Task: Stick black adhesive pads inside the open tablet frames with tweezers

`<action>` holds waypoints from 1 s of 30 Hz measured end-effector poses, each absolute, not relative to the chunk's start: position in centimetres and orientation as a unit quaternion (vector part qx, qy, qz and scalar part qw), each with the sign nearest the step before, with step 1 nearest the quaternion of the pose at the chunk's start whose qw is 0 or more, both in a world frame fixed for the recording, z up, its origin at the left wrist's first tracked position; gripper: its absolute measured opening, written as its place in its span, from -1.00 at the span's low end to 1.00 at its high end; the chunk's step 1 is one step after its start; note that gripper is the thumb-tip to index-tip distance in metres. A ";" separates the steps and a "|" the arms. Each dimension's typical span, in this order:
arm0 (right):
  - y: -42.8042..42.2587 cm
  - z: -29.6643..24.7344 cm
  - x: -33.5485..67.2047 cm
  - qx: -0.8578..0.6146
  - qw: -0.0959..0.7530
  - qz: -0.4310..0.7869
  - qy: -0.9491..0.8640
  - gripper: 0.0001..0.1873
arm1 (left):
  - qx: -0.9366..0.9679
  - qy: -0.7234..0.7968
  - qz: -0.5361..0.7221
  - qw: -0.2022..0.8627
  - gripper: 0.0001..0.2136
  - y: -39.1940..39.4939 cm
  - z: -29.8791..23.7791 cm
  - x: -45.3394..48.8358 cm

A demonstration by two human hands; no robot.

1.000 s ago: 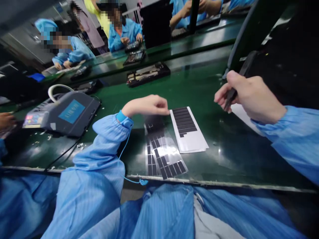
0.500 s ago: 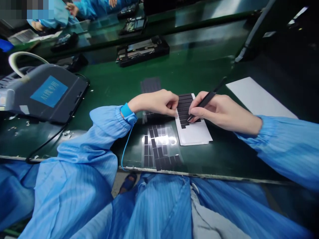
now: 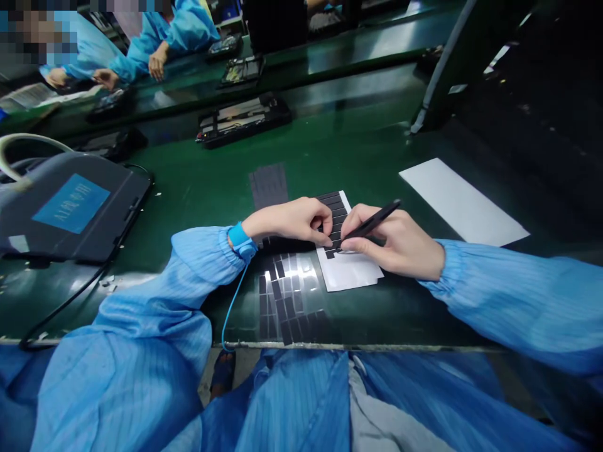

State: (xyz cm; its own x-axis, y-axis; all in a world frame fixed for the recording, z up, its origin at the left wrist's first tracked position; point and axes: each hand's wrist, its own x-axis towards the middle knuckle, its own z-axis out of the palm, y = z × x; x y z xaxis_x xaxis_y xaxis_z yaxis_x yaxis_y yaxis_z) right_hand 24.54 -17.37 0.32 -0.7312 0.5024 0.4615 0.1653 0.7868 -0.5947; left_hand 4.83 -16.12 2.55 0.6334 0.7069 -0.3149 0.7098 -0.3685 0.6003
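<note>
A white backing sheet (image 3: 351, 274) lies on the green bench, its upper part covered by a row of black strips (image 3: 335, 207). Along its left edge rests my left hand (image 3: 301, 220), fingers curled and thumb pressed at the sheet. My right hand (image 3: 393, 242) pinches slim black tweezers (image 3: 374, 220), their tip down at the lowest strips. Left of the sheet are clear films with black rectangular pieces (image 3: 287, 295). A stack of dark strips (image 3: 268, 184) lies behind my left hand. A blue wrist strap (image 3: 240, 237) circles my left wrist.
A grey case (image 3: 117, 213) with a blue label and a cable stands at left. White paper (image 3: 464, 201) lies at right. A black device housing (image 3: 245, 119) sits farther back. Across the bench are co-workers' hands (image 3: 157, 61). A metal post (image 3: 438, 75) rises at back right.
The camera view has shifted, so the bench appears lower and a bit left. The tweezers' tip stays at the lower strips, the tool lying flatter. Another person's hands across the bench have moved.
</note>
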 end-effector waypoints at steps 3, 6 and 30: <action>-17.3 0.0 24.5 -0.191 0.327 0.261 -0.888 -0.82 | 0.827 0.426 0.001 0.367 -0.77 -16.1 2.4 4.8; -17.4 -0.2 24.4 -0.193 0.346 0.238 -0.887 -0.79 | 0.824 0.429 -0.002 0.370 -0.76 -16.1 2.3 4.7; -13.7 2.4 26.9 -0.398 0.331 0.445 -0.731 -0.74 | 0.799 0.473 -0.046 0.368 -0.72 -16.1 3.0 5.1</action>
State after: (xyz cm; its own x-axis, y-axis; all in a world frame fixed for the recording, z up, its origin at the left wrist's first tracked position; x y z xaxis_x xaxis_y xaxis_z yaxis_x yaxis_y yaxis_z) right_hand 26.95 -13.69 2.38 -0.4643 0.8763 0.1289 0.2877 0.2868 -0.9138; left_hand 5.06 -16.13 2.97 0.5491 0.7215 -0.4218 0.7894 -0.2819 0.5454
